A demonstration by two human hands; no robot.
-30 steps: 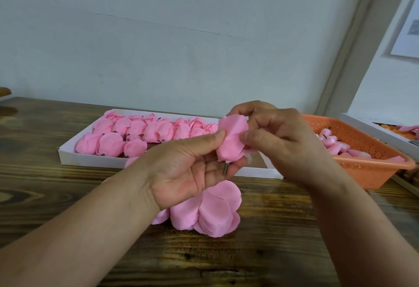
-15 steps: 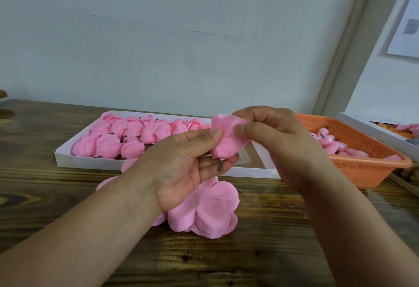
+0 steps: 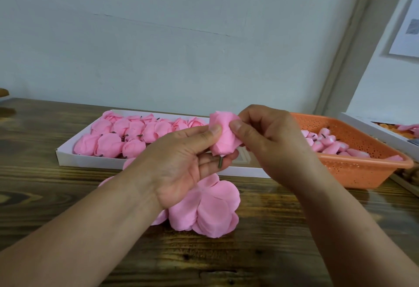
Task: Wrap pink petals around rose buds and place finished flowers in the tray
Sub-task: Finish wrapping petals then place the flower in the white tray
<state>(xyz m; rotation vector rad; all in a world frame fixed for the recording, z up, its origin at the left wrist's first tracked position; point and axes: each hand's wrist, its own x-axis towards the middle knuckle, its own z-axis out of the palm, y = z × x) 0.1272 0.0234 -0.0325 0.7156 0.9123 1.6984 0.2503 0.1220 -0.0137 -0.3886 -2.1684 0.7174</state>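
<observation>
Your left hand (image 3: 181, 164) and right hand (image 3: 267, 141) both pinch 1 pink rose (image 3: 224, 137), held above the loose petals (image 3: 204, 207) on the table (image 3: 294, 241), just in front of the white tray (image 3: 90, 159) of finished flowers (image 3: 127, 132).

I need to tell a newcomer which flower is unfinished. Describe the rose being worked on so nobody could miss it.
Start at the white tray of finished pink roses on the wooden table. Just in front of it, both hands pinch one rose in the air. It alone is off the table, its short dark stem poking out below.
</observation>
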